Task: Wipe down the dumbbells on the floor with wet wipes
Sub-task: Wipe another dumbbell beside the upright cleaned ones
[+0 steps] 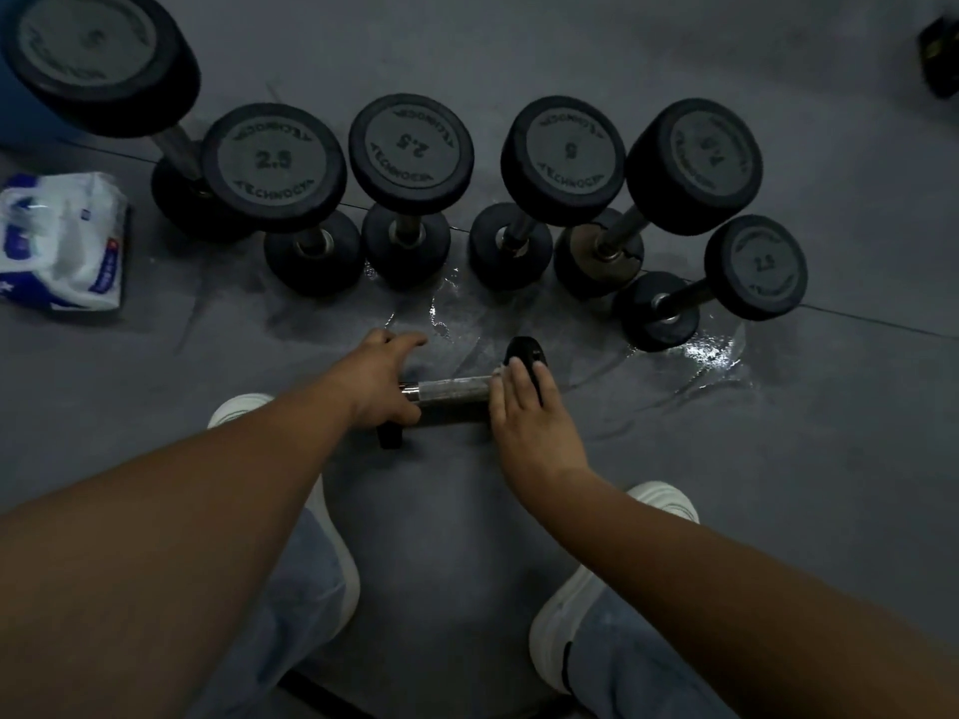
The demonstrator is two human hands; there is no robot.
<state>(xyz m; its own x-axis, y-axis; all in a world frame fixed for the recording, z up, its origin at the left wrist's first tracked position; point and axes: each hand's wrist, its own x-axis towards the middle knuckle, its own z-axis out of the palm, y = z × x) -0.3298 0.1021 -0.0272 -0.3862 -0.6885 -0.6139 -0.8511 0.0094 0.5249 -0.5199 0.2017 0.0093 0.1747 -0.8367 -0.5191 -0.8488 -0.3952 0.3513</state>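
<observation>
Item: dumbbell (451, 394), lying on the floor (778, 459) between our feet. Heavy, rigid, likely wet-slick, so we judge the knurled bar the best hold. Left hand (381, 386) cups the bar's left end; closure unclear. Right hand (524, 407) lies flat-fingered on the right head.

Dim, soft, glare on wet floor (711, 350)

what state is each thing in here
black steel-handled dumbbell: lying flat between hands
row of black round dumbbells: standing on end
white-and-blue wet wipes pack: lying on floor
grey floor: wet patches
left hand: open, on dumbbell's left end
right hand: open, flat on right end
</observation>
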